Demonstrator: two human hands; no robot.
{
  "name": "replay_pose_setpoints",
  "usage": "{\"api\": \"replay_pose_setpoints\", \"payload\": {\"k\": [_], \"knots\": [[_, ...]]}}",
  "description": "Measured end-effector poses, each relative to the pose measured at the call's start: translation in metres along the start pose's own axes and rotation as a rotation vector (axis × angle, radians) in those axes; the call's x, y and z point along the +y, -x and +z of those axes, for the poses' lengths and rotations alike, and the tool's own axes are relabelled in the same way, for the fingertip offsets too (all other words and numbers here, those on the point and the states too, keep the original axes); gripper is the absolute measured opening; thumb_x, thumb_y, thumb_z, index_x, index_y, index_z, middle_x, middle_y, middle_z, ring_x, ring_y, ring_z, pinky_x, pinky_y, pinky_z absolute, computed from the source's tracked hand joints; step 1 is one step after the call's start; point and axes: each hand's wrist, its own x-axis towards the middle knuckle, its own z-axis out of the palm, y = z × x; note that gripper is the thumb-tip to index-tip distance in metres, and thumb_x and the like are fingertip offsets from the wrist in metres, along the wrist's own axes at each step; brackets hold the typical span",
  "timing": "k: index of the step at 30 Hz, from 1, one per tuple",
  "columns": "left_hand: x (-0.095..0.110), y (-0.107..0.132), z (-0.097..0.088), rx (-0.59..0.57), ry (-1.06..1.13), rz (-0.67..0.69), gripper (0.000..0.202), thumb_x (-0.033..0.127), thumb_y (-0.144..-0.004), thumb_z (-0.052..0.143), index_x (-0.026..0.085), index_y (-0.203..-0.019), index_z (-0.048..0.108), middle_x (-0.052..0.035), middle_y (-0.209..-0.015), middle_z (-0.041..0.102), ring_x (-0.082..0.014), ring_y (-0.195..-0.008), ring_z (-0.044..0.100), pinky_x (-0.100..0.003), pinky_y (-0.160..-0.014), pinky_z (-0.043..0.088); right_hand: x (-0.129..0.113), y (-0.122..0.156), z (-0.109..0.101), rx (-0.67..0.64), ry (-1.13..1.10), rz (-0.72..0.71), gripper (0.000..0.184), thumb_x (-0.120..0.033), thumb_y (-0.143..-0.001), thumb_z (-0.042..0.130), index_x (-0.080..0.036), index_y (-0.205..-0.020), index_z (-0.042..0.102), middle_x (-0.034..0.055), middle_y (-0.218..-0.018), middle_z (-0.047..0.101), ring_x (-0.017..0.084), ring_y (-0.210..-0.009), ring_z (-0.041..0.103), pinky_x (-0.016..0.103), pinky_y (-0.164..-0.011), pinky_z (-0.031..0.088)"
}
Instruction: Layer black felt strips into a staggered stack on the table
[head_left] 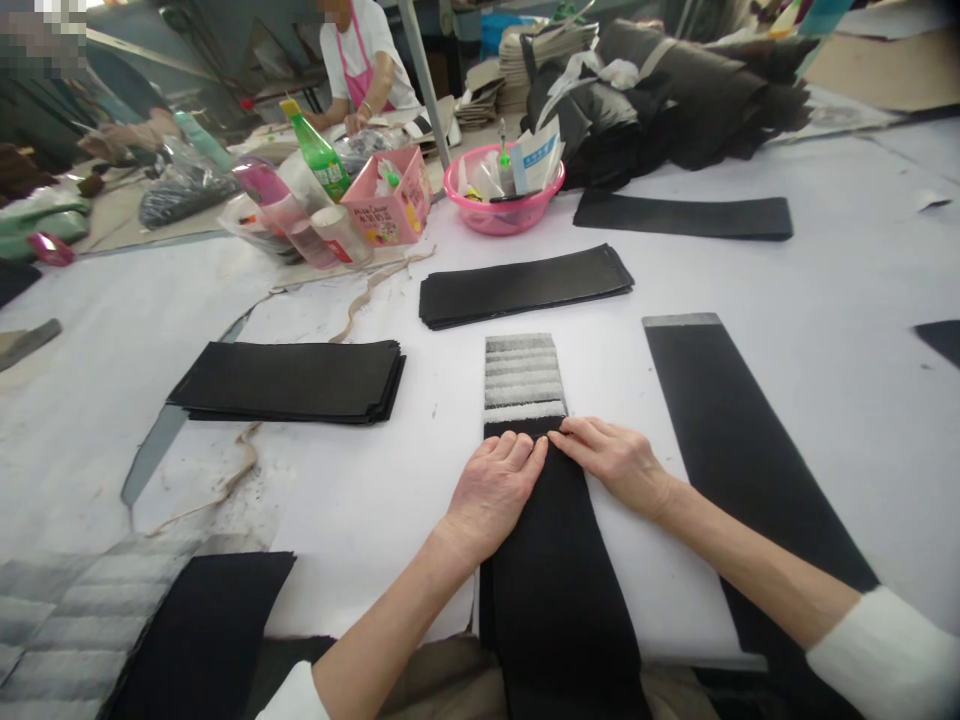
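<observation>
Both hands meet near the far end of a long black strip [559, 590] that hangs over the table's front edge. My left hand [501, 488] has its fingers curled and pressed on the strip's left side. From the right, my right hand [611, 458] pinches the strip's edge, thumb and fingers close to the left thumb. Just beyond the fingers, grey-white banded ends [523, 372] fan out in overlapping rows. To the right lies another long black strip [739, 450] with a grey far end.
Stacks of black rectangular pieces lie at the left [292, 382], centre [525, 285] and back right [682, 215]. A pink basin [502, 215], a pink box [390, 205] and a green bottle [319, 155] stand behind. Dark rolled material [675, 95] is piled at back. Across the table is another person [367, 70].
</observation>
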Motion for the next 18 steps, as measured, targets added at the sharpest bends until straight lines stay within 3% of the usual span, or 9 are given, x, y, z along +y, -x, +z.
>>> {"api": "replay_pose_setpoints", "payload": {"k": [7,13,18], "knots": [[0.001,-0.0046,-0.0038,-0.038,-0.008,-0.005,0.042,0.016,-0.095,0.047,0.016,-0.137,0.042,-0.0093,-0.114,0.054,-0.0224,-0.105,0.051,-0.037,-0.092,0.045,0.0011,0.0065,0.0009,-0.022,-0.085,0.064,0.029,-0.011,-0.097,0.042,-0.018,-0.117,0.062,0.0089,-0.112,0.064,0.018,-0.104,0.059,0.03,-0.087,0.051],[0.0012,-0.0066,-0.0006,-0.043,-0.003,-0.016,0.044,0.016,-0.094,0.047,0.018,-0.137,0.041,-0.0089,-0.114,0.053,-0.0226,-0.105,0.05,-0.037,-0.091,0.045,0.004,0.0072,0.0044,0.035,-0.184,0.228,0.03,-0.013,-0.095,0.048,-0.023,-0.119,0.061,0.0046,-0.111,0.065,0.016,-0.103,0.061,0.027,-0.085,0.052],[0.0011,-0.0071,-0.0004,-0.061,0.002,-0.015,0.047,0.016,-0.094,0.048,0.017,-0.14,0.039,-0.009,-0.115,0.052,-0.0232,-0.106,0.05,-0.038,-0.092,0.044,0.0027,0.0077,0.0011,-0.032,-0.153,0.169,0.031,-0.013,-0.096,0.045,-0.02,-0.123,0.059,0.0071,-0.113,0.063,0.018,-0.106,0.059,0.029,-0.089,0.051]]}}
